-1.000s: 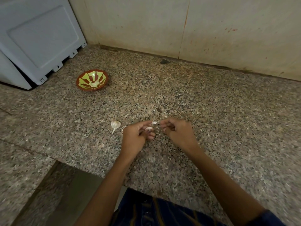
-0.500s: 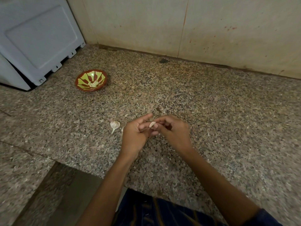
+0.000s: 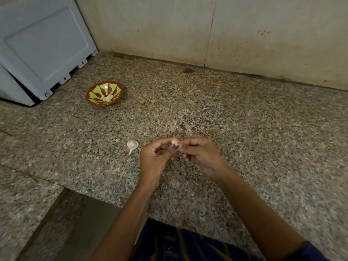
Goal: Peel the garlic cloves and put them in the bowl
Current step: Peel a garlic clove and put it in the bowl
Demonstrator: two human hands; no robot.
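Clove in hand: a small pale garlic clove [image 3: 174, 142], held just above the worktop [image 3: 244, 140], well to the near right of the bowl [image 3: 104, 93]
Left hand: the left hand [image 3: 153, 157] pinches the clove between thumb and forefinger, other fingers curled under; a dark-painted thumbnail shows just below the clove
Right hand: the right hand [image 3: 200, 154] has its fingertips closed on the clove's right end, fingers bent; whether it grips skin or flesh is too small to tell
Step in hand: judged to be peeling, both hands working the one clove, with skin apparently part-lifted
Next move: likely calls for stripping the remaining skin with the right hand while the left keeps the pinch, then a reach far and left to drop the clove in the bowl
Garlic bulb remnant: a white garlic piece with stalk [image 3: 132, 145] lies on the worktop, near right of the bowl and just left of the left hand
Bowl: red-brown with green petal pattern, holding a few pale peeled cloves [image 3: 107, 97] at its centre
Beyond the bowl: a pale grey appliance [image 3: 43, 46] stands just left of the bowl; a stained wall [image 3: 207, 31] rises behind it
Writing: no brand, label or legible text in view
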